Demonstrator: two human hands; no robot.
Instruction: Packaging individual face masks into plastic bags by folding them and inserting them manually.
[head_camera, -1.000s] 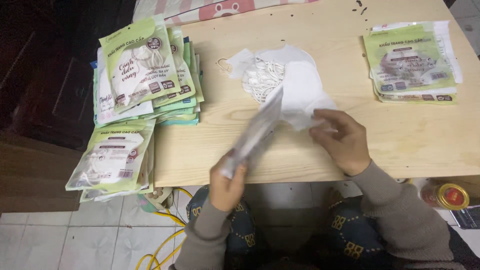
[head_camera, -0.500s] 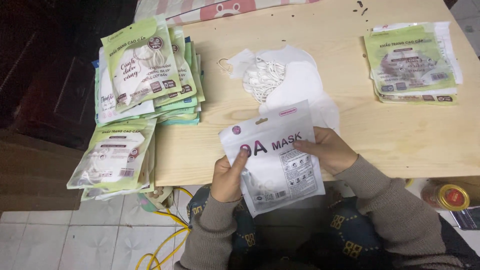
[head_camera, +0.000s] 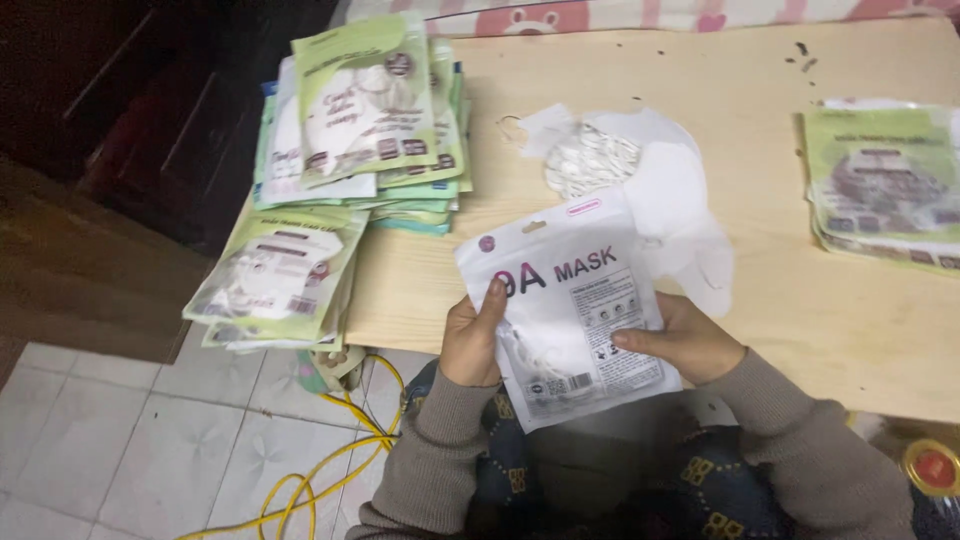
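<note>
I grip a white mask packet (head_camera: 570, 310) in my left hand (head_camera: 472, 338) and right hand (head_camera: 680, 340), at the table's (head_camera: 600, 80) near edge; filled packets (head_camera: 360, 120) stacked at left edge, loose masks (head_camera: 620, 170) remain mid-table

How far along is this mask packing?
Done: stacks of filled green packets lie far left, more at right. In hand: left hand and right hand hold a white mask pouch. Left: loose white masks on the wooden table.
</note>
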